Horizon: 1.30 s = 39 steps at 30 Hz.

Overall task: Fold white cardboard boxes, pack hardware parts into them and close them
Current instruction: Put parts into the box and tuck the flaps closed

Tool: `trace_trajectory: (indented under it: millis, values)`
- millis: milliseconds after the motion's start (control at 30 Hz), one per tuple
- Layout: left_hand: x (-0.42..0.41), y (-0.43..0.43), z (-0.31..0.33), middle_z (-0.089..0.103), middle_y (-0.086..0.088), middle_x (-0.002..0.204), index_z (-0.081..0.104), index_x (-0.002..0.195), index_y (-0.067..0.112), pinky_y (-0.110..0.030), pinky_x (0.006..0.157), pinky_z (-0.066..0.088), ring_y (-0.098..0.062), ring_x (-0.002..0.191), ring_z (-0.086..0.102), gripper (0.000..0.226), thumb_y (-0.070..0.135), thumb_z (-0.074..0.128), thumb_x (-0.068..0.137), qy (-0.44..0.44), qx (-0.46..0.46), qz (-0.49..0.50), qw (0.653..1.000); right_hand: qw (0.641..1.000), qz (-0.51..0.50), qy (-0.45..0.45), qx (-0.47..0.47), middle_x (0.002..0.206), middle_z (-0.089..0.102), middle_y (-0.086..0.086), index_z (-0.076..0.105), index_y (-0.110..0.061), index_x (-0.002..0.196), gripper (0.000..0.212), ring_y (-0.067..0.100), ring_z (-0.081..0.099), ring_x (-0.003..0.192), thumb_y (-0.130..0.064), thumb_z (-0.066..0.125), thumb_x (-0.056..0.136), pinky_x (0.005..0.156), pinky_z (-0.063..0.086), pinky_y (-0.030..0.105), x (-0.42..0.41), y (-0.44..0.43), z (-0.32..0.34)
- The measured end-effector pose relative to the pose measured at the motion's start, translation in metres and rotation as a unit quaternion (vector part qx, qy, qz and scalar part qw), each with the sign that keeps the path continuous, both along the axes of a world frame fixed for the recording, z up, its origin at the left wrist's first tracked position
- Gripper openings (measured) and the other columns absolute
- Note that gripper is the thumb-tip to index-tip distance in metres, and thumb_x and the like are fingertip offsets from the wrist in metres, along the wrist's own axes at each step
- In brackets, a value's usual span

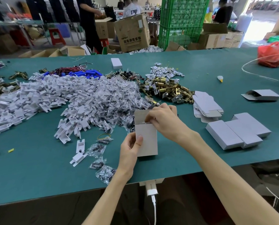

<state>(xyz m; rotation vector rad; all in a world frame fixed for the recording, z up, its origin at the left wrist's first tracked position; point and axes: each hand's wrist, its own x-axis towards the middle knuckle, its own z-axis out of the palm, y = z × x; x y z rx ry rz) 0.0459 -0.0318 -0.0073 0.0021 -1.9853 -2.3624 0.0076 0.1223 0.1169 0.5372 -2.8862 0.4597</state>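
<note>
One white box (147,140) in both hands (130,150) (164,121)

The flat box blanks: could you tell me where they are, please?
Head view, right of centre: the blanks lie on the table beside the brass latches, beyond the closed boxes.

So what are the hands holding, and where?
The left hand grips the white box by its lower left edge. The right hand curls at the open top; whether it pinches a flap or a part cannot be told.

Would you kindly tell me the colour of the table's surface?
Teal green table surface, head view.
</note>
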Motion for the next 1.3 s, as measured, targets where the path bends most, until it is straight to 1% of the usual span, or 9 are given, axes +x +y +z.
trace_trajectory:
  millis: [133, 333, 533, 600, 667, 767, 1000, 1167, 1300]
  values:
    - [0.0, 0.001, 0.002, 0.076, 0.0, 0.109, 0.066, 0.119, 0.015, -0.028, 0.082, 0.058, -0.011, 0.099, 0.069, 0.049, 0.052, 0.07, 0.087, -0.002, 0.001, -0.001, 1.0, 0.999, -0.015, -0.029, 0.014, 0.099, 0.059, -0.017, 0.076, -0.027, 0.099, 0.035, 0.019, 0.041, 0.114, -0.013, 0.045, 0.103, 0.101, 0.02, 0.041, 0.001, 0.002, 0.002]
    - [0.0, 0.0, 0.0, 0.075, -0.002, 0.11, 0.066, 0.119, 0.016, -0.028, 0.082, 0.057, -0.013, 0.1, 0.07, 0.037, 0.042, 0.068, 0.094, -0.003, 0.003, -0.002, 1.0, 0.99, -0.026, -0.138, 0.006, 0.109, 0.054, 0.001, 0.074, -0.008, 0.092, 0.06, 0.022, 0.034, 0.112, -0.055, 0.037, 0.104, 0.1, 0.027, 0.042, -0.003, 0.004, 0.003]
    - [0.001, 0.0, 0.002, 0.075, -0.004, 0.111, 0.065, 0.122, 0.013, -0.027, 0.081, 0.057, -0.018, 0.103, 0.07, 0.035, 0.037, 0.068, 0.096, 0.002, 0.033, -0.004, 0.999, 0.987, 0.006, -0.065, -0.149, 0.126, 0.042, 0.0, 0.073, -0.009, 0.097, 0.036, 0.02, 0.04, 0.121, -0.043, 0.062, 0.098, 0.106, 0.037, 0.032, 0.005, 0.009, -0.026]
    - [0.001, 0.0, 0.003, 0.075, -0.006, 0.112, 0.065, 0.125, 0.015, -0.028, 0.081, 0.058, -0.019, 0.104, 0.07, 0.038, 0.037, 0.071, 0.095, 0.005, 0.048, 0.0, 0.999, 0.96, 0.005, -0.053, -0.276, 0.131, 0.04, 0.0, 0.066, -0.017, 0.112, 0.022, 0.013, 0.05, 0.117, -0.033, 0.068, 0.096, 0.099, 0.046, 0.024, 0.009, 0.009, -0.041]
    - [0.001, 0.001, 0.005, 0.074, -0.008, 0.112, 0.062, 0.132, 0.022, -0.031, 0.082, 0.06, -0.02, 0.104, 0.071, 0.042, 0.034, 0.072, 0.093, 0.008, 0.06, 0.007, 0.998, 0.913, -0.007, -0.076, -0.401, 0.128, 0.049, 0.001, 0.057, -0.024, 0.124, 0.032, 0.003, 0.061, 0.106, -0.024, 0.071, 0.096, 0.09, 0.053, 0.021, 0.014, 0.007, -0.057]
    - [0.002, 0.001, 0.006, 0.072, -0.016, 0.111, 0.051, 0.147, 0.035, -0.037, 0.085, 0.062, -0.024, 0.102, 0.073, 0.058, 0.029, 0.073, 0.094, 0.025, 0.06, 0.002, 0.998, 0.847, -0.036, -0.11, -0.518, 0.115, 0.064, 0.004, 0.057, -0.022, 0.126, 0.033, 0.005, 0.068, 0.094, -0.02, 0.07, 0.096, 0.081, 0.061, 0.038, 0.021, 0.002, -0.076]
    - [0.004, 0.002, 0.007, 0.072, -0.009, 0.107, 0.059, 0.131, 0.053, -0.03, 0.073, 0.061, -0.019, 0.094, 0.074, 0.041, 0.03, 0.069, 0.098, 0.04, 0.038, 0.007, 0.998, 0.789, -0.058, -0.125, -0.598, 0.108, 0.074, -0.002, 0.074, -0.028, 0.118, 0.021, 0.014, 0.07, 0.089, -0.026, 0.067, 0.098, 0.073, 0.06, 0.034, 0.03, -0.004, -0.091]
    - [0.003, 0.003, 0.004, 0.069, -0.017, 0.105, 0.065, 0.12, 0.041, -0.032, 0.066, 0.061, -0.018, 0.084, 0.072, 0.022, 0.03, 0.065, 0.101, 0.032, 0.019, 0.008, 0.999, 0.762, -0.066, -0.152, -0.626, 0.108, 0.075, 0.002, 0.077, -0.026, 0.109, 0.014, 0.016, 0.069, 0.088, -0.026, 0.067, 0.098, 0.073, 0.059, 0.039, 0.037, -0.006, -0.096]
    - [0.003, 0.003, 0.005, 0.07, -0.005, 0.095, 0.067, 0.104, 0.04, -0.028, 0.06, 0.057, -0.011, 0.077, 0.069, 0.007, 0.039, 0.067, 0.097, 0.024, -0.004, 0.011, 1.0, 0.757, -0.072, -0.155, -0.63, 0.108, 0.075, 0.004, 0.077, -0.023, 0.104, 0.011, 0.02, 0.069, 0.089, -0.028, 0.07, 0.097, 0.078, 0.058, 0.048, 0.04, -0.006, -0.1]
